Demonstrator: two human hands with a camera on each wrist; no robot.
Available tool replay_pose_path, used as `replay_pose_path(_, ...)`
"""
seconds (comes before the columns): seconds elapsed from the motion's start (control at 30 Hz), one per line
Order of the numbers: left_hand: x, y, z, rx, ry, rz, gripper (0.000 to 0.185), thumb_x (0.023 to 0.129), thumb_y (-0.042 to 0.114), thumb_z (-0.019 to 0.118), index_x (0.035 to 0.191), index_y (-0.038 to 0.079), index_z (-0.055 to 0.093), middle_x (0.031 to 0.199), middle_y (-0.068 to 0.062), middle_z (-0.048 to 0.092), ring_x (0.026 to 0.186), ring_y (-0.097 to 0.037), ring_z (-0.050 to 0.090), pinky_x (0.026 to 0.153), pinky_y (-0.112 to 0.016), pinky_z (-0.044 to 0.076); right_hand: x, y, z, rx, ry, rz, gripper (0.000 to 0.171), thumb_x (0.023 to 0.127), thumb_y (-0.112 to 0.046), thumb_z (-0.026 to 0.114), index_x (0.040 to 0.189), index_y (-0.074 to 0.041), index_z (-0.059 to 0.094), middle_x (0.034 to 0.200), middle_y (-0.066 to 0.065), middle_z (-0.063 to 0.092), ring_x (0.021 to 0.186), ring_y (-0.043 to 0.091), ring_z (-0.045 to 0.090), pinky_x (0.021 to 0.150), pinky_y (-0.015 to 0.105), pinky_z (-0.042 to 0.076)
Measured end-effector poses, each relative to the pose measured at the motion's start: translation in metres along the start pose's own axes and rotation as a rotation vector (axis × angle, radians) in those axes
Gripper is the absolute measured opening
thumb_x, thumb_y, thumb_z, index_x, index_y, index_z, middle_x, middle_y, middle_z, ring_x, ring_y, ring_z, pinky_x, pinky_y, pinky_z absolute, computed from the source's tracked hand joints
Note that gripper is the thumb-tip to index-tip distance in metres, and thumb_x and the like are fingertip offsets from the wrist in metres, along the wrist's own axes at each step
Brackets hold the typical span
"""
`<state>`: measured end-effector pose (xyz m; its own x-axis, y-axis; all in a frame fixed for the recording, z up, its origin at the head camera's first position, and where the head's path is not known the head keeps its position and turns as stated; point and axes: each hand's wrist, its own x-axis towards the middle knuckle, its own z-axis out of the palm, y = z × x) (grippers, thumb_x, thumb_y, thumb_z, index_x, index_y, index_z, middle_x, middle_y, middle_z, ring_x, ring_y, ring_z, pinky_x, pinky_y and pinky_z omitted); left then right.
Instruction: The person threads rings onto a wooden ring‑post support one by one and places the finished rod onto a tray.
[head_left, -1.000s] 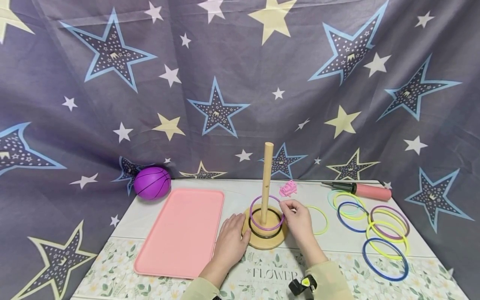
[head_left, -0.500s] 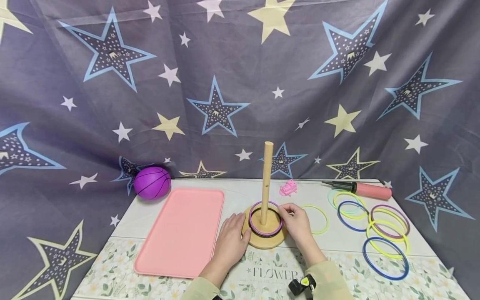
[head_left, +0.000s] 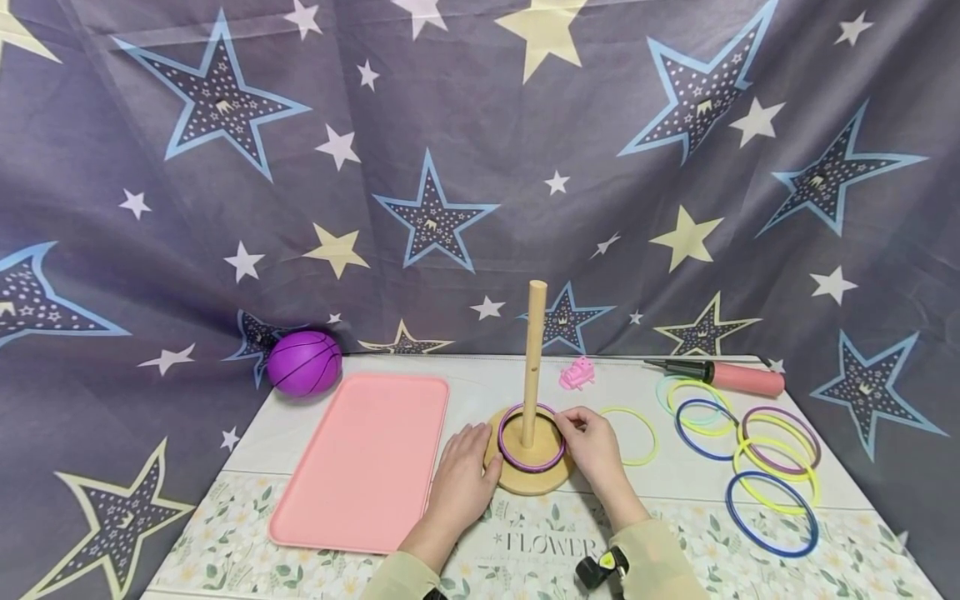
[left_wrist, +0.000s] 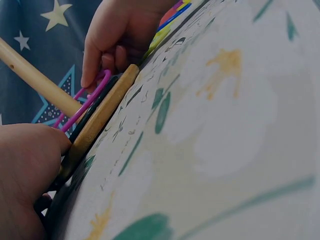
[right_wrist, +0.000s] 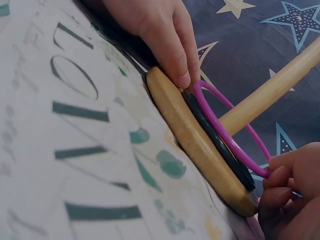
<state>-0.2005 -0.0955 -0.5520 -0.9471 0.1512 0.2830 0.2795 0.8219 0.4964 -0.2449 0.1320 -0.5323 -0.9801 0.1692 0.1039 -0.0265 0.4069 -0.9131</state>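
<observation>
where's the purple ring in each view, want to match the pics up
Head: the purple ring lies round the wooden peg on the round base, centre, pinched by the right hand.
Left wrist: upper left, a magenta arc above the base edge.
Right wrist: right of centre, an arc running down to the fingers.
Shared landmark: the wooden peg.

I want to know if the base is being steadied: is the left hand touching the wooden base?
Touching. In the right wrist view the left hand's fingers press against the edge of the wooden base.
</observation>
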Motion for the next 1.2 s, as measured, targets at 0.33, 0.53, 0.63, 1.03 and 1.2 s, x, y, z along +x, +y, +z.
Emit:
replay_pose_path(0.33,0.001,0.001,-0.001,-0.005,0.000,-0.002,0.057,0.109,0.022,0.069,0.156,-0.006,0.056,0.159,-0.025,0.057,0.155,-0.044,0.045,0.132,-0.058,0.029,0.000,0.001,-0.001,-0.059,0.002,-0.019,0.014,0.105,-0.018,0.076,0.099,-0.006,0.080,0.083,0.002,0.071,0.070,0.014,0.062,0.061,0.023,0.052)
replay_pose_path(0.53,0.002,0.001,-0.001,-0.002,-0.006,-0.009,0.058,0.109,0.025,0.069,0.157,-0.004,0.056,0.160,-0.024,0.056,0.156,-0.043,0.044,0.133,-0.058,0.028,0.000,0.001,-0.001,-0.032,-0.012,-0.013,0.012,0.106,-0.016,0.076,0.102,-0.004,0.079,0.083,0.004,0.070,0.063,0.013,0.060,0.055,0.021,0.051)
replay_pose_path(0.63,0.002,0.001,0.000,-0.002,-0.015,-0.016,0.058,0.110,0.027,0.067,0.158,-0.003,0.055,0.161,-0.023,0.056,0.157,-0.042,0.043,0.134,-0.057,0.026,0.000,0.002,-0.001,-0.031,-0.014,-0.012,0.013,0.106,-0.016,0.075,0.103,-0.005,0.079,0.081,0.004,0.070,0.062,0.013,0.061,0.053,0.021,0.050)
replay_pose_path(1.03,-0.001,0.002,-0.001,-0.015,0.016,0.010,0.056,0.108,0.022,0.069,0.155,-0.006,0.057,0.159,-0.026,0.057,0.154,-0.045,0.046,0.132,-0.059,0.029,0.003,-0.004,-0.018,-0.040,0.013,-0.011,0.016,0.107,-0.019,0.074,0.106,-0.004,0.079,0.084,0.008,0.071,0.063,0.016,0.065,0.052,0.023,0.053)
replay_pose_path(1.2,0.000,-0.001,0.000,-0.009,0.005,0.001,0.057,0.109,0.025,0.068,0.157,-0.005,0.056,0.160,-0.024,0.056,0.156,-0.043,0.044,0.133,-0.058,0.028,0.005,-0.003,-0.033,-0.045,0.041,0.003,0.018,0.107,-0.020,0.073,0.109,-0.003,0.079,0.081,0.006,0.068,0.060,0.014,0.063,0.050,0.022,0.050)
